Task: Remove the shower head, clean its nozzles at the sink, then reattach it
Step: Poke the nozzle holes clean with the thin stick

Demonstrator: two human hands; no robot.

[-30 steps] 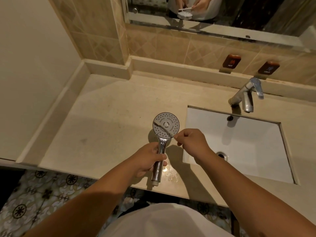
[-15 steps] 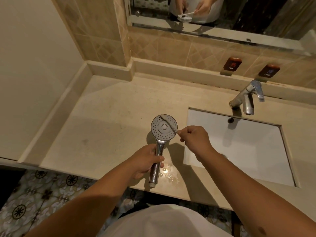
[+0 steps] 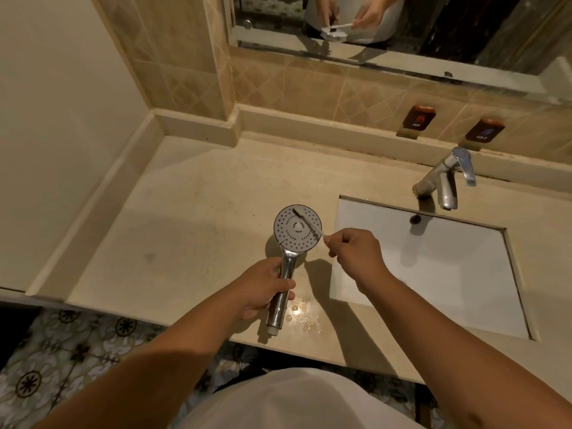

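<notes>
A chrome hand shower head (image 3: 292, 233) with a round grey nozzle face is held face-up over the beige counter, left of the sink. My left hand (image 3: 263, 286) is wrapped around its handle. My right hand (image 3: 353, 252) pinches the end of a thin white toothbrush (image 3: 308, 222), which lies diagonally across the upper right of the nozzle face, bristle end at the top rim. The handle's threaded end points toward the counter's front edge.
A white rectangular sink (image 3: 433, 267) sits to the right, with a chrome faucet (image 3: 445, 178) behind it. Water drops (image 3: 301, 314) lie on the counter (image 3: 185, 227) near the handle's end. A mirror (image 3: 402, 29) and hot and cold signs are on the tiled wall behind.
The brush has moved up across the nozzle face, from near the centre to the upper right rim. My right hand shifted slightly right. The left hand keeps its hold on the handle.
</notes>
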